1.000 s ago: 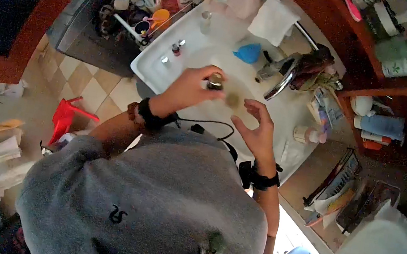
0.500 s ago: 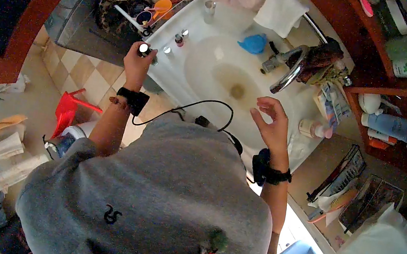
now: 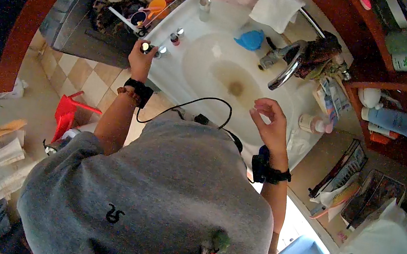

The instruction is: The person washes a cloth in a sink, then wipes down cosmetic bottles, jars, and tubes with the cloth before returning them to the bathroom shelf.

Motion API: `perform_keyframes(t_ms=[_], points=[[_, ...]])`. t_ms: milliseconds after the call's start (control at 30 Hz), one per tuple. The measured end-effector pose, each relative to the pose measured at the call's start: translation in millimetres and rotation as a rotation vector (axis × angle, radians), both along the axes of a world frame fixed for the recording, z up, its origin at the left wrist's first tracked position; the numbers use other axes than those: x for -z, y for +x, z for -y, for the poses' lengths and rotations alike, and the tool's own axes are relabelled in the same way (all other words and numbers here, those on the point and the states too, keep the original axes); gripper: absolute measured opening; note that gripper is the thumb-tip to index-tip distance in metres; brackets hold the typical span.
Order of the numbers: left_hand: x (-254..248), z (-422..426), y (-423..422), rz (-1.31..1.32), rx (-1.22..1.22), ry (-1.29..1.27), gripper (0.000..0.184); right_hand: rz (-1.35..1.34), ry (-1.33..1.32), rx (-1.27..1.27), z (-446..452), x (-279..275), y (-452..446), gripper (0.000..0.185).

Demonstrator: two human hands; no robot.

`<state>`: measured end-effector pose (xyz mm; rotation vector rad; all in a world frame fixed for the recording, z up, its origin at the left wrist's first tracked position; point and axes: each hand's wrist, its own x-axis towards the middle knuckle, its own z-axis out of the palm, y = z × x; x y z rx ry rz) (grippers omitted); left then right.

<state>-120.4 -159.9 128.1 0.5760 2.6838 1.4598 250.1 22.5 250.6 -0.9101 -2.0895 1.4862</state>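
Small shiny-topped container (image 3: 145, 48), partly hidden by left hand (image 3: 140, 64), details unclear

From my remote seat I see what looks like a home bathroom: white sink (image 3: 199, 53), chrome faucet (image 3: 289, 71), hanging towels (image 3: 277, 9), toiletries (image 3: 393, 121) on wooden shelves (image 3: 401, 88).

One head-worn view — forward and down over hands (image 3: 140, 64) (image 3: 273, 130) and sink (image 3: 206, 52)

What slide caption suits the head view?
Left hand holds a small item beside the sink; right hand looks empty.
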Motion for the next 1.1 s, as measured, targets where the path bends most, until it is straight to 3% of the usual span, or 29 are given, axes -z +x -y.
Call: perform_keyframes(t_ms=[500,600,700,733,800,833,867,900,1000,1100], points=[[17,-6,-11,-0.040,0.105,-0.014,0.035,-0.010,-0.088,0.028,0,0,0,0.028],[-3,-12,-8,0.019,0.098,-0.099,0.034,-0.024,-0.091,0.029,1,1,1,0.028],[-6,-15,-6,0.035,0.059,0.140,0.039,-0.025,-0.059,0.026,2,3,3,0.028],[-18,-14,-5,-0.060,0.045,0.105,0.042,-0.019,-0.011,0.020,3,4,6,0.028],[-39,-14,-2,-0.180,0.059,0.276,0.038,-0.006,0.105,0.057,-3,-12,14,0.028],[-82,-18,11,-0.241,0.077,0.147,0.033,0.004,0.149,0.089,-5,-21,18,0.028],[-112,-30,26,-0.122,0.116,0.320,0.027,-0.110,0.169,0.116,-12,-43,20,0.028],[-124,-42,26,-0.148,0.228,0.350,0.021,-0.114,0.112,0.172,-20,-79,23,0.027],[-197,-95,78,0.005,0.688,0.581,0.014,-0.287,0.390,0.348,-53,-156,39,0.026],[-265,-149,139,-0.038,1.031,0.628,0.012,-0.502,0.618,0.582,-93,-232,49,0.027]])
